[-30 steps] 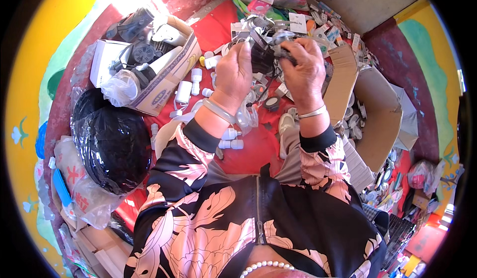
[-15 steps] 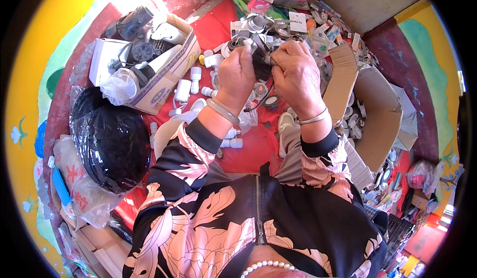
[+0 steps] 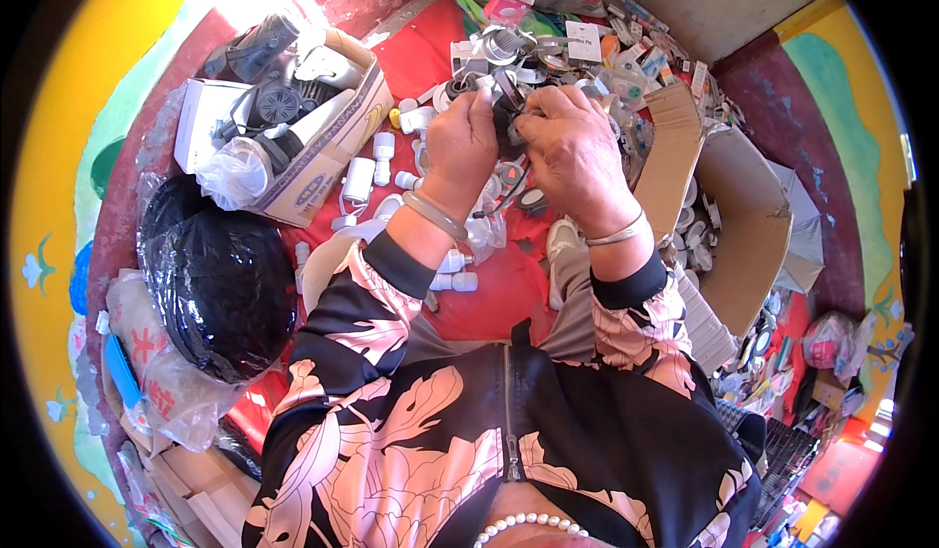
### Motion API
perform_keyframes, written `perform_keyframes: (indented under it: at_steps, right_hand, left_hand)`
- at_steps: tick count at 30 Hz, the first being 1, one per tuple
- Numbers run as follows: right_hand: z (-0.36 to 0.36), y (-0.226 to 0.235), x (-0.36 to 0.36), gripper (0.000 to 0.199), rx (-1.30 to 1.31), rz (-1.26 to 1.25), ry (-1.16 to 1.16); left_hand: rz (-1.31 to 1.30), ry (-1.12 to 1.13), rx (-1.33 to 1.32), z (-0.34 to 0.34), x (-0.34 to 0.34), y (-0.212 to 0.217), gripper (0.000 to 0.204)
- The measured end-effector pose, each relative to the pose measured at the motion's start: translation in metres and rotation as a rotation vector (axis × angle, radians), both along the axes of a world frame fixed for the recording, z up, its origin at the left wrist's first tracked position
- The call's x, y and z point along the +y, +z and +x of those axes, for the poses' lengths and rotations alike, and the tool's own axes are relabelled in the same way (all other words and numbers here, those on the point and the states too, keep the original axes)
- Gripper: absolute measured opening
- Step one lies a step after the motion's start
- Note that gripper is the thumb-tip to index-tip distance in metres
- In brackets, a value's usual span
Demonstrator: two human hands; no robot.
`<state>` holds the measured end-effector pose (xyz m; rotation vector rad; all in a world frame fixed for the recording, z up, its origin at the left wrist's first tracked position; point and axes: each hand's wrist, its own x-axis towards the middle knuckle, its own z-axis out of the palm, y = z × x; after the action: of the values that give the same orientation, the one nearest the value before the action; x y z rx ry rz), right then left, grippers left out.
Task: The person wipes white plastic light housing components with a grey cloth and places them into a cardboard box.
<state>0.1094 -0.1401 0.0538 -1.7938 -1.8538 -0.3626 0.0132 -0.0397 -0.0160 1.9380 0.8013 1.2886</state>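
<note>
Both my hands are raised over the pile, close together, with a small dark object [image 3: 505, 115] between them. Its kind cannot be made out. My left hand [image 3: 460, 152] is closed in a pinch at the object's left side, thumb and fingers pressed together. On the other side, my right hand [image 3: 577, 157] has its fingers curled in against the object, which they partly hide. Under the hands hangs or lies a thin dark cable [image 3: 513, 194], beside a small round piece with a dark rim [image 3: 531, 201]. Silver lamp fittings [image 3: 503, 46] lie just beyond my fingers.
To the left stands a carton [image 3: 313, 171] of dark and white appliances, with a black plastic bag [image 3: 220, 274] nearer me. White bulb-like pieces [image 3: 383, 152] lie on the red cloth [image 3: 489, 308]. At right, an open cardboard box [image 3: 748, 225] holds small white parts. Small boxes heap up behind.
My right hand has shifted slightly left, closer to my left hand, its fingers now further over the dark object. My left hand stays nearly in place.
</note>
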Motion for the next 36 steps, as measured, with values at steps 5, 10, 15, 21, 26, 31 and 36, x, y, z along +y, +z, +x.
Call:
perform_keyframes:
  at_steps: [5,10,15,21,26,31,36]
  right_hand:
    - [0.017,-0.001,-0.003,0.016,0.357,-0.033,0.102]
    - [0.056,0.002,-0.029,0.013,1.517,0.007,0.376]
    - [0.079,-0.001,-0.032,0.021,1.538,0.27,0.112]
    - [0.063,0.003,-0.024,0.023,1.257,0.348,0.04]
    - [0.03,0.011,-0.013,0.028,1.001,0.187,0.096]
    - [0.016,0.015,-0.006,0.029,0.598,0.037,0.128]
    - [0.03,0.025,-0.017,0.026,0.734,-0.122,0.256]
  left_hand:
    - [-0.007,-0.031,-0.035,0.0,0.002,0.0,0.03]
    - [-0.251,-0.128,-0.142,-0.006,0.014,0.01,0.035]
    - [-0.475,-0.338,-0.422,-0.013,0.022,0.017,0.033]
    - [-0.762,-0.605,-0.65,-0.021,0.021,0.025,0.031]
    - [-0.655,-0.606,-0.515,-0.023,0.015,0.025,0.035]
    - [-0.624,-0.617,-0.488,-0.02,0.014,0.021,0.035]
    - [-0.652,-0.63,-0.488,-0.018,0.011,0.021,0.035]
